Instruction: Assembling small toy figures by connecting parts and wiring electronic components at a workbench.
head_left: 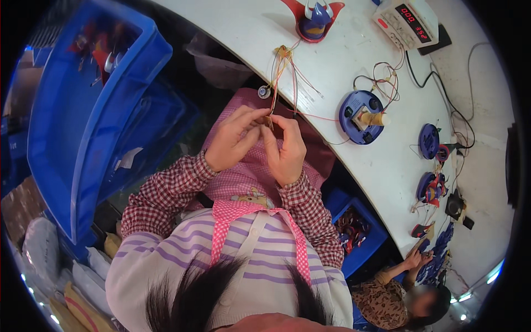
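My left hand (pixel 235 137) and my right hand (pixel 286 148) meet above my lap, just off the table's edge. Their fingertips pinch a small tan piece (pixel 269 123) with thin wires at it; the fingers partly cover it, so its kind is unclear. From there thin coloured wires (pixel 279 74) run up to a yellowish bunch (pixel 283 52) on the table. A small round silver part, perhaps a speaker (pixel 264 92), hangs by the table's edge beside the wires. Right of my hands, a round purple housing (pixel 362 130) with wires lies on the table.
A horned red-and-blue toy figure (pixel 315 21) stands at the table's far side, near a white power supply (pixel 406 22). More purple housings (pixel 428 141) lie at right. Blue bins (pixel 83 127) stand at left, another (pixel 370 235) under the table. A co-worker (pixel 398 299) sits lower right.
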`<action>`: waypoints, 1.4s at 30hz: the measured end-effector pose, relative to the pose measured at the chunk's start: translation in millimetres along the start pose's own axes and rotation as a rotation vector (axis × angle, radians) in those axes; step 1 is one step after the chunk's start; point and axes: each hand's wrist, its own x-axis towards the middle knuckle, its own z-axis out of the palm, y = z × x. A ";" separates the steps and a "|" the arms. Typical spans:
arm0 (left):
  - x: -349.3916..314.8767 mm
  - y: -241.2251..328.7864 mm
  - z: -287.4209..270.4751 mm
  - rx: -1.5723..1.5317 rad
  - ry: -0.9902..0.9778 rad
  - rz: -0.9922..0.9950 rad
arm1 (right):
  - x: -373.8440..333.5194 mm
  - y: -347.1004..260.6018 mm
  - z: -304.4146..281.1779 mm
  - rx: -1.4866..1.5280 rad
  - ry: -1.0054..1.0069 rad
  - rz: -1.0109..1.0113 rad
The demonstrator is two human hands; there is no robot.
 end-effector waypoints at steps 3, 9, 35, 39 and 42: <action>-1.0 -7.5 -1.4 -0.096 0.031 -0.022 | 1.2 -2.7 -0.5 -0.037 -0.010 -0.062; -0.1 -22.5 1.9 -0.490 0.062 -0.250 | 6.4 -8.3 -0.9 0.022 0.003 0.018; 47.9 -38.2 7.3 0.462 0.372 0.233 | 8.8 1.0 -19.1 0.274 0.049 0.247; 52.1 -33.9 5.6 0.472 0.378 0.285 | 13.3 3.7 -26.1 0.290 0.056 0.243; 50.1 -26.2 4.2 0.414 0.310 0.181 | 16.6 5.8 -31.4 0.272 0.017 0.240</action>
